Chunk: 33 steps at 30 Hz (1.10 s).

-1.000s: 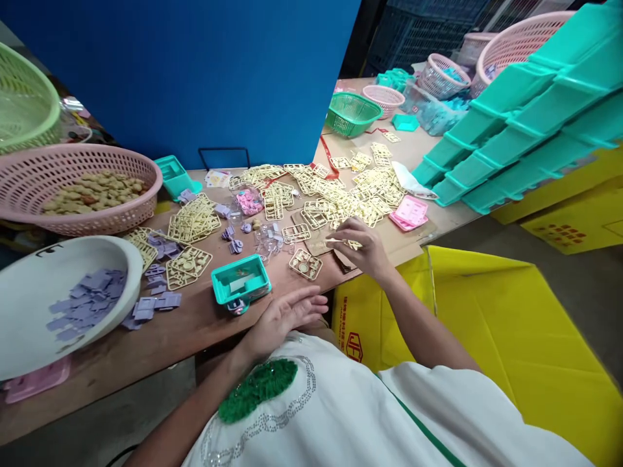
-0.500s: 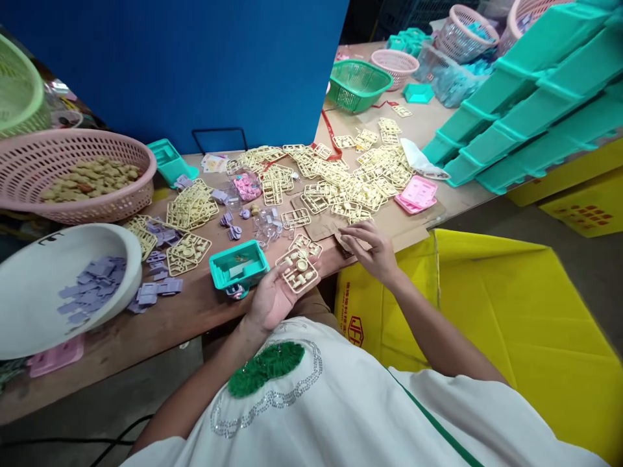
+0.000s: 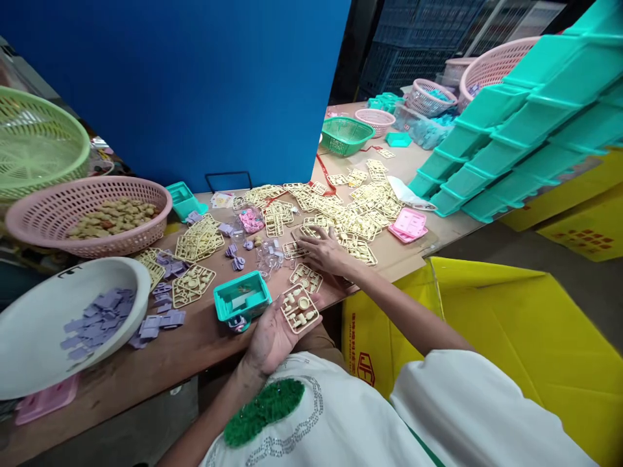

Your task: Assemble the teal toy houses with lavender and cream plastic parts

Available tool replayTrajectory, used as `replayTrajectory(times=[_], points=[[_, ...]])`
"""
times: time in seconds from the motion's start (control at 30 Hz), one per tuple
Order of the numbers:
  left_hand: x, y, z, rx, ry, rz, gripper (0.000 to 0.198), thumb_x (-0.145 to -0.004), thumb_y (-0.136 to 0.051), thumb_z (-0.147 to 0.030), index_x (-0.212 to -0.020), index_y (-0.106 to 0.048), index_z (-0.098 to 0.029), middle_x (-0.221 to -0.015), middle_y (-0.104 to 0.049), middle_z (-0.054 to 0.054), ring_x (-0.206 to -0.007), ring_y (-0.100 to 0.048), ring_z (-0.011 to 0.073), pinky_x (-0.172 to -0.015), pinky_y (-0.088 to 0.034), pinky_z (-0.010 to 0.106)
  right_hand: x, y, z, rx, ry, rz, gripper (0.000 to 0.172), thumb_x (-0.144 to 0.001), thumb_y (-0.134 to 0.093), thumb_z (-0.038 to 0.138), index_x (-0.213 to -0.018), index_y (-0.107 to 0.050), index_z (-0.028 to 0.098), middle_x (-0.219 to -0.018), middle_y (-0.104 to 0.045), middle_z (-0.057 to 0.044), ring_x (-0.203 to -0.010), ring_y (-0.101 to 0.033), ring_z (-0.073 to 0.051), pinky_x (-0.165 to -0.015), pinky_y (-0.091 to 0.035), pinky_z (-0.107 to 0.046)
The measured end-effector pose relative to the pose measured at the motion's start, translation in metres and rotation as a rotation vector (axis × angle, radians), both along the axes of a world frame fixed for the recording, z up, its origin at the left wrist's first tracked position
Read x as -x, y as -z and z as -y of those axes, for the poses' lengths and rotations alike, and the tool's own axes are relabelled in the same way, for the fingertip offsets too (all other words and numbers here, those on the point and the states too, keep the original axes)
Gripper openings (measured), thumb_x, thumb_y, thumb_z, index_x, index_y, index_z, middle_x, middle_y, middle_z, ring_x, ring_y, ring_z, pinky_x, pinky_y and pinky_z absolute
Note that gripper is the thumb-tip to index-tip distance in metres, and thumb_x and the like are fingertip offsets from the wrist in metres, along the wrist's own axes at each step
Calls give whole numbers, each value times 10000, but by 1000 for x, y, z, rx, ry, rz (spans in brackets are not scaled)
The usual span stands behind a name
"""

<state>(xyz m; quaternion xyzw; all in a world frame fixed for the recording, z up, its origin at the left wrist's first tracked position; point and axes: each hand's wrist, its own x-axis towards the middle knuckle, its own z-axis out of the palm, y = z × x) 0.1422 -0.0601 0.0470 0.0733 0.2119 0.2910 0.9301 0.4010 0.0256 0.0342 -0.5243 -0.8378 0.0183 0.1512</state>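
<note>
On the palm of my left hand [image 3: 270, 334] rests a cream plastic frame of small parts [image 3: 300, 309], with my fingers beneath it. My right hand [image 3: 327, 251] reaches over the table, its fingers spread over cream frames at the near side of a large pile [image 3: 357, 214]. Another cream frame [image 3: 305, 279] lies between my two hands. Left of my left hand stands a teal box [image 3: 242, 295] with a small item at its front. Small purple pieces [image 3: 238, 263] and a clear bag of pink parts [image 3: 251, 220] lie beyond the box.
A white bowl of purple pieces [image 3: 29, 311] and a pink basket [image 3: 87, 245] stand at left. Stacked teal trays [image 3: 516, 123] rise at right. A blue panel [image 3: 180, 84] stands behind the table. A yellow carton [image 3: 511, 324] is beside me at right.
My right hand has moved left and forward from the table's edge onto the cream frames. The frame remains on my left palm. The view has shifted, showing more beyond the table.
</note>
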Motion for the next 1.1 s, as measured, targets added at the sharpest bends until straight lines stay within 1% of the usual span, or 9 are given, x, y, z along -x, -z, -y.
replayTrajectory(times=[0.13,0.23,0.33,0.4,0.47,0.57,0.77,0.97,1.1], points=[[4,-3,-2,14,-45,-29,557,-1083,-474,-322,-1605,-456,-127,-1362,-751,208,-1396,-654,345,-1282,-367,623,1,-8,-12,-10,-12,91,289,-1059,-514,205,-1040,-797,152,-1138,-754,-176,-1217,-560,-348,-1101,-429,-637],[2,-7,-4,33,-98,-63,544,-1088,-442,-311,-1594,-469,-114,-1334,-765,204,-1372,-675,332,-1276,-385,602,-7,-21,-3,-47,157,-244,314,-1068,-549,337,-1077,-805,155,-1069,-734,-173,-1006,-633,-281,-912,-558,-490],[-5,-15,-7,47,-153,-88,540,-1105,-396,-347,-1552,-513,-66,-1319,-769,215,-1361,-683,320,-1275,-402,556,-5,-34,23,211,255,-806,460,-942,-742,542,-1186,-787,155,-883,-739,-94,-734,-651,-198,-705,-605,-395],[-11,-20,-8,55,-195,-90,537,-1112,-369,-349,-1537,-532,-64,-1328,-766,210,-1367,-679,310,-1272,-413,539,4,-43,43,455,241,-1110,588,-798,-872,589,-1189,-789,157,-855,-758,-59,-688,-669,-172,-667,-618,-360],[-16,-25,-9,59,-226,-100,532,-1115,-353,-352,-1526,-548,-76,-1316,-774,197,-1357,-685,303,-1267,-420,539,14,-51,60,617,233,-1256,607,-702,-949,552,-1143,-812,159,-885,-783,-53,-702,-695,-159,-685,-624,-333],[-19,-29,-9,47,-228,-113,526,-1114,-356,-363,-1500,-578,-83,-1291,-788,182,-1325,-705,299,-1265,-423,535,22,-58,76,725,254,-1299,583,-653,-995,456,-1130,-831,164,-848,-788,-34,-661,-708,-140,-683,-617,-298],[-15,-27,-4,38,-236,-126,539,-1108,-358,-374,-1493,-583,-72,-1302,-780,195,-1320,-705,308,-1252,-437,531,25,-59,93,810,258,-1359,697,-657,-1008,337,-1299,-785,182,-778,-759,1,-633,-735,-136,-684,-628,-271],[-14,-26,-2,11,-256,-114,525,-1102,-372,-374,-1500,-575,-98,-1319,-773,189,-1366,-672,326,-1221,-466,577,43,-57,101,913,253,-1427,774,-616,-1028,360,-1327,-770,196,-797,-734,27,-658,-723,-113,-688,-653,-258],[-13,-29,2,-58,-260,-90,500,-1045,-571,-392,-1458,-614,-114,-1353,-757,192,-1403,-644,334,-1204,-495,544,55,-53,98,887,211,-1357,814,-653,-996,492,-1363,-741,187,-791,-724,14,-664,-721,-124,-697,-650,-274]])
